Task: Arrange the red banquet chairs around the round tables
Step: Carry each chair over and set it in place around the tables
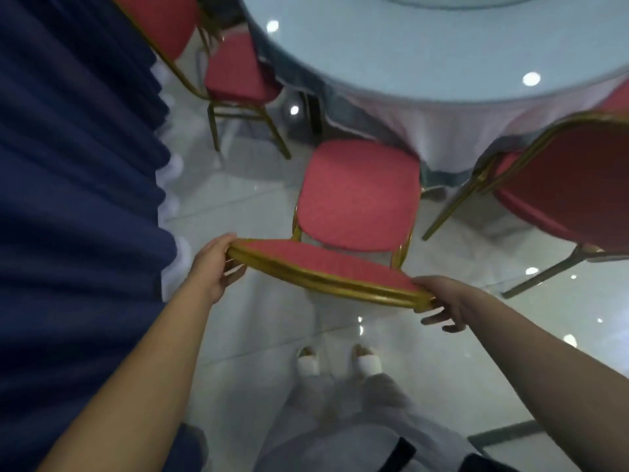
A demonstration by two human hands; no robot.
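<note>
Soft, even, fairly dim indoor light. Round white glare spots mirrored on glossy floor and table top. Shadows faint, diffuse. Whole frame smeared by motion blur. Edges bent by wide-angle lens. Blue drape rendered dark.

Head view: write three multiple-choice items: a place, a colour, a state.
1. The held chair is: A between the left chair and the right chair, facing the table; B on the table; C behind the person.
2. Its frame is: A silver; B gold; C black.
3. The backrest is held by: A no hand; B one hand; C both hands.
A, its seat points at the table; B, rim and legs look gold; C, left hand and right hand grip its ends.
</note>
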